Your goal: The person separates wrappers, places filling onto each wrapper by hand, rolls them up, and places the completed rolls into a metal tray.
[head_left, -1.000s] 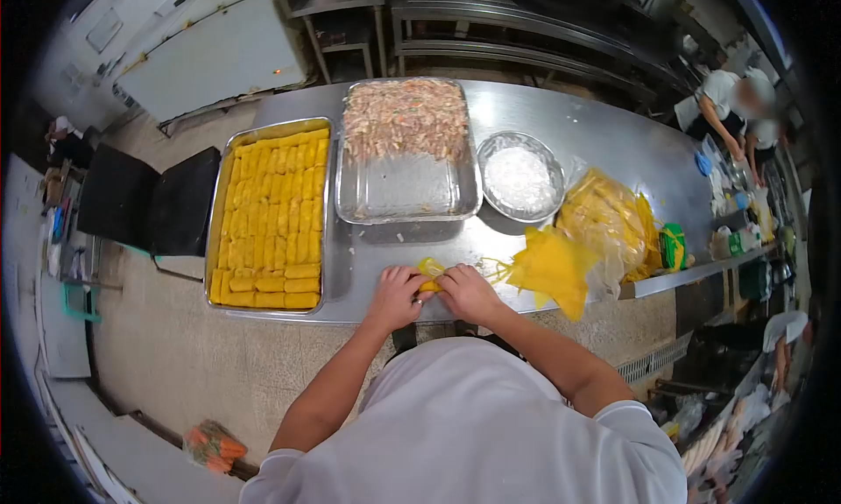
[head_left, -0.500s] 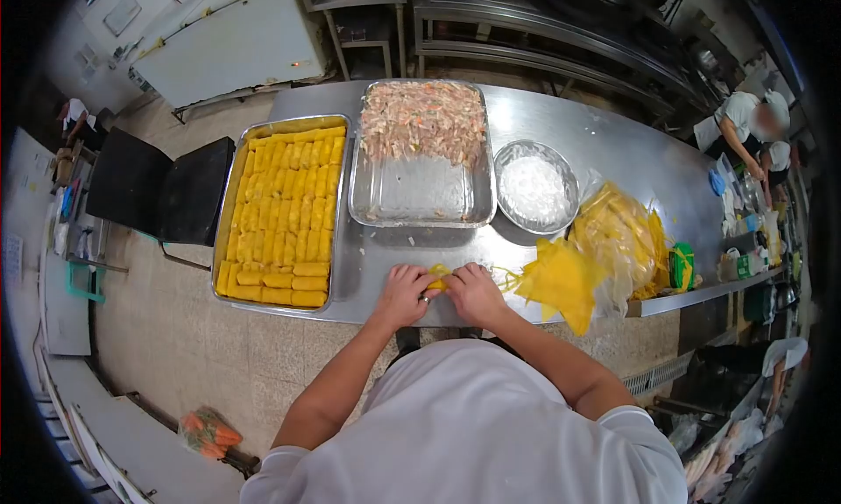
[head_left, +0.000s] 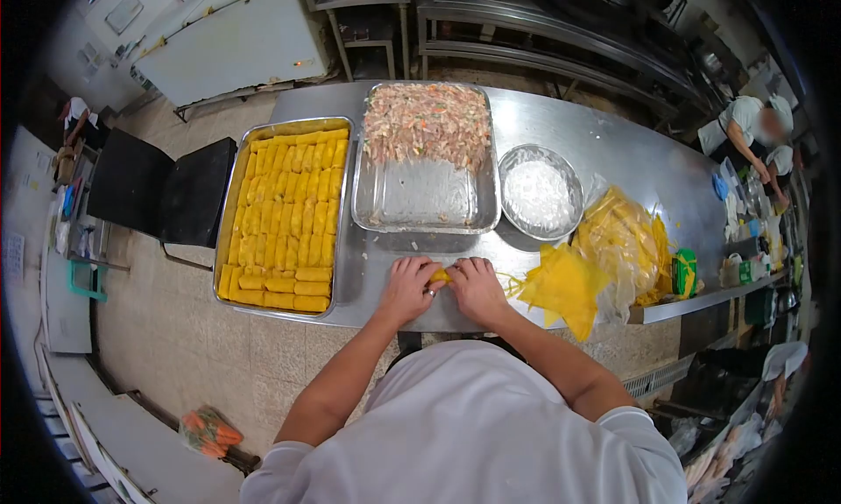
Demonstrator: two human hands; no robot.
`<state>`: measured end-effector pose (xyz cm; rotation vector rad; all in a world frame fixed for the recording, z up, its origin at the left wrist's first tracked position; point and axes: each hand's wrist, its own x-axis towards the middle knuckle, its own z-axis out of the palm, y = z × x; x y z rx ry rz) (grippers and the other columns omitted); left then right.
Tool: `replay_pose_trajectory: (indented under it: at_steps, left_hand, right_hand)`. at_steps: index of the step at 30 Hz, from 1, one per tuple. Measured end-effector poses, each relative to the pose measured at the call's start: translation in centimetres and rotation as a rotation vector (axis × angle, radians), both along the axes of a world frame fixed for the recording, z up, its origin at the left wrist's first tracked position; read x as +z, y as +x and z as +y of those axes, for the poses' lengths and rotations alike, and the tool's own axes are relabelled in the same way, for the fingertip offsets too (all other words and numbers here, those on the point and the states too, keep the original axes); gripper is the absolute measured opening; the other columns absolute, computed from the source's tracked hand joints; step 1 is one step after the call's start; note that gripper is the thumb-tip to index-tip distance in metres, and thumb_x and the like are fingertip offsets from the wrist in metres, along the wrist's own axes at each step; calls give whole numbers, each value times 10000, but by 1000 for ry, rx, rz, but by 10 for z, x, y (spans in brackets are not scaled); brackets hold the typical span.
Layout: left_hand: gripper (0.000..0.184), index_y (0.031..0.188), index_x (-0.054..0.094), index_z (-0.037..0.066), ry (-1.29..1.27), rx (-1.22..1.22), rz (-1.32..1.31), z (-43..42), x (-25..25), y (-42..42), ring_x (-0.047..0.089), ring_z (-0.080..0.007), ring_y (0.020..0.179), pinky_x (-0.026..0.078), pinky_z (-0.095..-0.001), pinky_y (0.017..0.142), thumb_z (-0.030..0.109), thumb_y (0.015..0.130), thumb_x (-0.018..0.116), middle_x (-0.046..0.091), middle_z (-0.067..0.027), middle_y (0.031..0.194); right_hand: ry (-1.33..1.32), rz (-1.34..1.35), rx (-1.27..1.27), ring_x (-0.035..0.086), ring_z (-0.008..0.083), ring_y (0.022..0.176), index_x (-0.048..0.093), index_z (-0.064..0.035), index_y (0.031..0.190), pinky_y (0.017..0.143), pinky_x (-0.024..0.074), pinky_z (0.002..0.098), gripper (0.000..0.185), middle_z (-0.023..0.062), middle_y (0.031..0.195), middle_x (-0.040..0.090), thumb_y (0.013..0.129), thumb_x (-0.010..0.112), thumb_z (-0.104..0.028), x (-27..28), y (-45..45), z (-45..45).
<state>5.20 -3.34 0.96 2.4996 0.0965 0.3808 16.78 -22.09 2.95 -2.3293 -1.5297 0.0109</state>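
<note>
L hand (head_left: 408, 290) + R hand (head_left: 478, 291) both grasp yellow roll (head_left: 440, 276), prob. nearly closed. Tray (head_left: 272, 310) mostly full of finished rolls (head_left: 289, 197); approx. half filling (head_left: 425, 120), wrappers (head_left: 563, 285) left.

And here's the filling tray (head_left: 427, 230), its raised walls blocking any low sweep across! To its left, the tray of rolls (head_left: 327, 281) crowds in, leaving just a sliver, widening towards the near side. Right, the metal bowl (head_left: 541, 236) sits tight alongside; farther right, the bagged wrappers (head_left: 618, 241) bulge up. Below, a strip of tabletop (head_left: 370, 281) offers passage, but left hand (head_left: 409, 291) and right hand (head_left: 477, 289) block its middle. Up and right, broad steel lies open!
</note>
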Motion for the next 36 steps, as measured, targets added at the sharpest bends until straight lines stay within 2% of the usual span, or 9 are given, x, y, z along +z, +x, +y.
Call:
replay_pose_trajectory:
  at_steps: [9,13,18,24,27,30,33,34,36]
  left_hand:
    - [341,1298,725,154,81,19,-20,5,-5,9,569,-327,1267,388,-519,1131,296,988,716,636,-94,1338]
    - [357,1289,746,135,104,52,-89,6,-4,14,582,-347,1254,402,-522,1117,275,961,741,652,-106,1334]
    - [334,1283,743,120,-93,175,-141,19,-5,-9,582,-341,1254,418,-510,1103,247,975,731,662,-113,1316]
    - [331,1278,727,85,-149,256,-109,34,-15,-72,593,-361,1228,450,-504,1083,214,973,730,681,-120,1265]
    - [325,1275,723,79,-192,279,-108,41,-20,-89,595,-363,1227,464,-487,1090,223,984,722,682,-120,1267]
    - [337,1277,712,63,-274,317,-90,44,-12,-94,599,-365,1227,477,-481,1079,246,995,713,686,-134,1272]
    - [344,1273,707,62,-286,302,-83,45,-12,-94,600,-359,1232,480,-468,1079,272,1001,706,685,-137,1280]
    - [350,1276,706,64,-279,288,-85,46,-12,-94,599,-360,1232,480,-466,1079,277,998,707,684,-138,1277]
    - [379,1290,701,76,-238,265,-78,46,-17,-94,597,-363,1233,507,-460,1060,298,983,720,677,-138,1269]
  right_hand:
    - [-89,-106,-29,540,384,1322,602,-24,1409,1124,404,570,475,204,1423,594,984,655,-231,-7,8,8]
    - [-6,48,-86,535,412,1317,555,2,1451,1140,401,571,577,230,1425,578,928,708,-189,5,13,9]
    - [42,158,-199,542,431,1295,524,45,1466,1125,441,522,693,258,1379,591,843,766,-135,27,30,-6]
    - [-107,117,-15,571,412,1291,547,47,1450,1127,466,469,672,247,1335,629,839,758,-142,34,13,35]
    - [-283,80,40,606,406,1267,594,20,1426,1092,509,470,624,233,1335,638,850,751,-161,12,12,52]
    - [-393,180,-96,694,415,1110,681,9,1321,986,562,474,499,222,1226,708,861,740,-175,17,5,63]
    - [-290,540,-211,737,390,909,733,18,1212,870,582,450,395,212,1066,755,863,749,-166,34,1,78]
    - [-132,707,-231,725,286,797,745,39,1133,789,565,393,316,165,922,760,879,750,-149,30,-1,82]
    - [-65,928,-202,690,208,791,741,36,1127,749,548,355,295,125,902,741,893,752,-143,41,-7,104]
